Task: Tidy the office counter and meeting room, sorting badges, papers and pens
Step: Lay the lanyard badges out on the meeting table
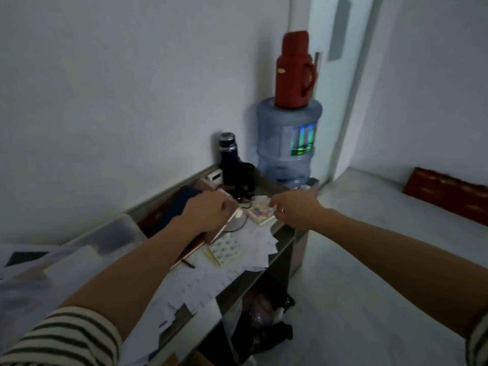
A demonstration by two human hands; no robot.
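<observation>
Two grips: left hand [208, 211] holds a pink notebook [214, 234], right hand [297, 207] pinches a colourful card [260, 213], print blurred.

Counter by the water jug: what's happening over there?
A person in striped sleeves is sorting a counter strewn with loose papers. The left hand grips a tilted pink-edged book; the right hand pinches a small colourful booklet beside it. A dark flask stands at the far corner.
</observation>
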